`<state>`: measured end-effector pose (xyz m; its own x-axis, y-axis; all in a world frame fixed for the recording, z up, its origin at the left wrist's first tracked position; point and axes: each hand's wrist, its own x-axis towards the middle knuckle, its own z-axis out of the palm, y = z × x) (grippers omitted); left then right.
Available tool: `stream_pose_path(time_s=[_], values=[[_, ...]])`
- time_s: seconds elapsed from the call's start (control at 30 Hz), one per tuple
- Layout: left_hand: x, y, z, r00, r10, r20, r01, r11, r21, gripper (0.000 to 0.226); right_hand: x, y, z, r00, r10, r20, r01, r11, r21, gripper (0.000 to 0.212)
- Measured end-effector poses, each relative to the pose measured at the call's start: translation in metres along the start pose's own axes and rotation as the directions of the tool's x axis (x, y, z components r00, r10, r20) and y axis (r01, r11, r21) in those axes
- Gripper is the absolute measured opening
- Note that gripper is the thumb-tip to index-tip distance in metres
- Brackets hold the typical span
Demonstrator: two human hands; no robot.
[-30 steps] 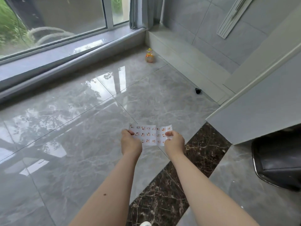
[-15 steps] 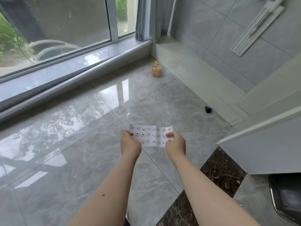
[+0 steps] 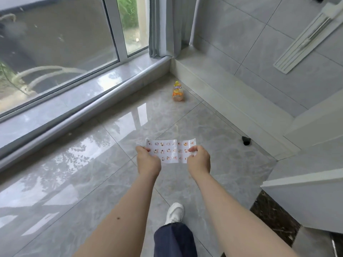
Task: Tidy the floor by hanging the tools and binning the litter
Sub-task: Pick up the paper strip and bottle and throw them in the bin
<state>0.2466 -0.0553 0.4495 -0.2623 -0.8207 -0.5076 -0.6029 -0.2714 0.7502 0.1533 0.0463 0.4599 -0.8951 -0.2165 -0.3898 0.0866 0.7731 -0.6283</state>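
I hold a white sticker sheet (image 3: 171, 151) printed with small orange pictures stretched flat in front of me. My left hand (image 3: 147, 161) pinches its left edge and my right hand (image 3: 198, 160) pinches its right edge. An orange plastic bottle (image 3: 177, 91) lies on the grey floor near the far corner, well beyond the sheet. A small black object (image 3: 246, 140) sits on the floor by the low ledge at the right.
A large window with a raised sill (image 3: 78, 106) runs along the left. A grey curtain (image 3: 165, 26) hangs in the corner. A low tiled ledge (image 3: 232, 97) lines the right wall, where a white slatted bar (image 3: 304, 41) hangs. A white door (image 3: 306, 191) stands right.
I have stepped forward toward the corner, so the bottle and window are closer. My white shoe now shows below. Both hands still hold the sheet the same way.
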Motion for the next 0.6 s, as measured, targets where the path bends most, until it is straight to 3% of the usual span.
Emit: stream_pose_path(time_s=[0.43,0.6], values=[[0.151,0.147,0.111,1.000,-0.005,0.002,0.005,0.999,-0.038,0.029,0.215,-0.099,-0.020,0.999,0.042,0.016,-0.042,0.999,-0.027,0.036],[0.222,0.193,0.137,1.000,-0.017,0.003,0.017,0.997,-0.076,0.052,0.288,-0.136,-0.007,0.999,0.035,0.011,-0.034,0.999,-0.039,0.034]])
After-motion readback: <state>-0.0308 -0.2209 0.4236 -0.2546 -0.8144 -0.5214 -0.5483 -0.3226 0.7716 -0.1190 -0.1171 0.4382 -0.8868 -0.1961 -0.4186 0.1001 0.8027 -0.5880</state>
